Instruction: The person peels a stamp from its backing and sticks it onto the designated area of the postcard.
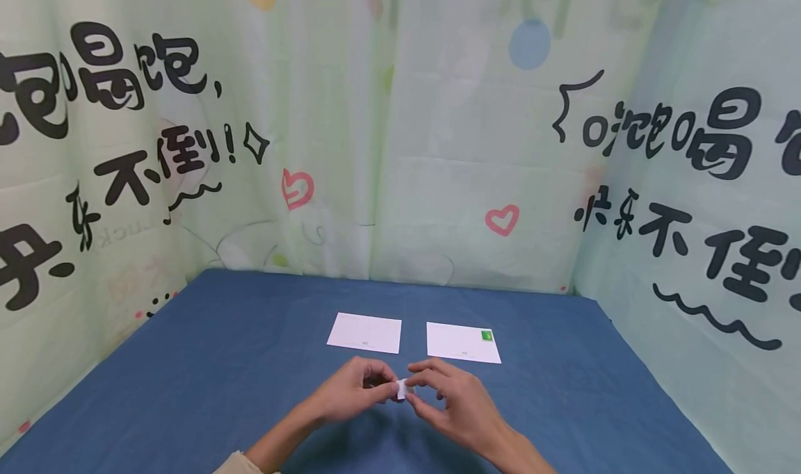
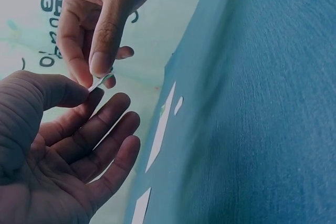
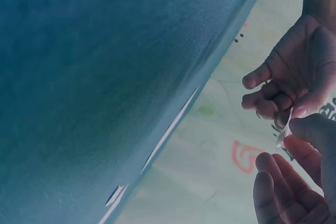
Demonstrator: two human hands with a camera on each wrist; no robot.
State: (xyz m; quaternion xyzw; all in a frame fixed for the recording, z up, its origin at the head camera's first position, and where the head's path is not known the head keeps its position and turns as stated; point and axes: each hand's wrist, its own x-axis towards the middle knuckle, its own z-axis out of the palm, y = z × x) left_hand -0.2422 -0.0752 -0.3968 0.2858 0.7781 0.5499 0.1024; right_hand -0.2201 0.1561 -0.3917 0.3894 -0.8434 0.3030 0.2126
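In the head view, both hands meet over the front middle of the table around a small white piece of paper [image 1: 402, 389]. My left hand [image 1: 353, 390] pinches one edge of it between thumb and index finger, its other fingers spread loosely in the left wrist view. Opposite, my right hand [image 1: 453, 401] grips the other side with thumb and index fingertip. A greenish edge shows on the paper piece [image 2: 100, 81] between the fingertips. Beyond the hands lie two white cards side by side: a plain left card [image 1: 365, 333] and a right card [image 1: 462, 342] bearing a green stamp [image 1: 487, 336].
A blue cloth [image 1: 250, 349] covers the table. Another small white piece [image 2: 179, 105] lies near the stamped card in the left wrist view. Pale printed curtains [image 1: 438, 147] with dark lettering and pink hearts enclose the back and sides.
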